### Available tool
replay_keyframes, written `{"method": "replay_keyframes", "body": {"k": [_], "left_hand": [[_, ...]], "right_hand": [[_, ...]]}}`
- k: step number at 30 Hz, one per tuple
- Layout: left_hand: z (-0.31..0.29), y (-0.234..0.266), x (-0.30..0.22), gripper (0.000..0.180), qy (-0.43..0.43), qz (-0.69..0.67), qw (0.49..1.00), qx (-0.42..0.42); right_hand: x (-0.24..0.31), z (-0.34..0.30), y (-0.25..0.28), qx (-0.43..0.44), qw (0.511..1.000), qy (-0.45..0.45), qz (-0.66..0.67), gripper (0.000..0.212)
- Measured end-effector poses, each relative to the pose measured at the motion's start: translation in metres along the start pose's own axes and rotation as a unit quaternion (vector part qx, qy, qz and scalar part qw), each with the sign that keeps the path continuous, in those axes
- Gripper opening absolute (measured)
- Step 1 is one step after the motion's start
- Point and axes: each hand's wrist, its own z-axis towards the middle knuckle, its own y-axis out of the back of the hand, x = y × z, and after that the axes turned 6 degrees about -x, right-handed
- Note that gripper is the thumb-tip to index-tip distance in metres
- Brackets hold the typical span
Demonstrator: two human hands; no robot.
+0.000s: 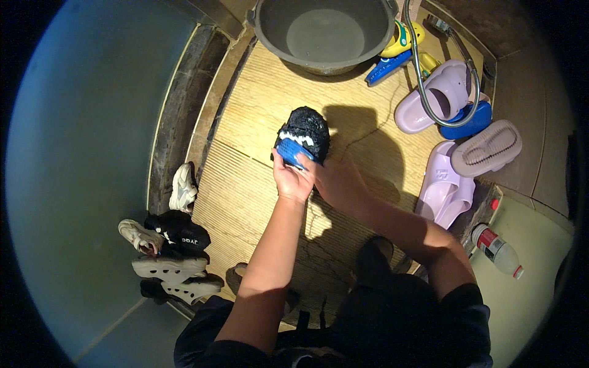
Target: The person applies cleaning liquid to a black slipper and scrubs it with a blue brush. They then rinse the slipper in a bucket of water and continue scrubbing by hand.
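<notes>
My left hand [294, 181] is palm up with its thumb raised, closed around the near end of a black slipper [310, 122]. The slipper has a rough, wet-looking surface and white marks across it. A blue piece with a dotted surface [292, 151] shows at the slipper's near end, against my left fingers; I cannot tell whether it is the footbed or a separate thing. My right hand [331, 178] reaches in from the right, half in shadow. Its fingers are bent against the blue piece and the slipper's near side, and what they grip is hidden.
A large dark basin [279, 46] with water stands at the far side. Lilac slippers [431, 179], a blue slipper [475, 122] and a yellow clog [402, 40] lie right, beneath a metal shower hose [419, 73]. Several shoes [172, 268] line the left edge. A bottle [498, 250] lies right.
</notes>
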Motion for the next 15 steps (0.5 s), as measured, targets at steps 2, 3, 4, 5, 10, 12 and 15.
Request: {"method": "replay_keyframes", "body": {"k": [2,3,4,5,10,12,15], "left_hand": [[-0.005,0.002,0.002,0.057,-0.021,0.057,0.995,0.082],[-0.006,0.002,0.006,0.058,-0.025,0.084,0.988,0.124],[-0.012,-0.017,0.018,0.06,-0.079,0.079,0.994,0.018],[-0.014,-0.016,0.02,0.06,-0.075,0.083,0.993,0.021],[-0.003,-0.004,0.033,0.066,-0.056,0.075,0.995,0.032],[0.0,0.012,0.029,0.069,-0.039,0.054,0.998,0.014],[-0.013,0.0,0.033,0.07,-0.055,0.06,0.997,-0.014]], "right_hand": [[0.001,-0.023,0.03,0.072,0.995,-0.019,0.063,0.043],[-0.008,-0.029,0.035,0.066,0.996,-0.03,0.058,0.044],[-0.019,-0.031,0.034,0.06,0.996,-0.039,0.057,0.044],[-0.027,-0.029,0.031,0.056,0.996,-0.046,0.056,0.045],[-0.036,0.009,0.005,-0.067,0.996,-0.036,0.038,0.042],[-0.021,0.001,0.01,-0.028,0.997,-0.054,0.049,0.042],[-0.016,-0.037,-0.002,0.05,0.999,-0.006,0.017,0.044]]}}
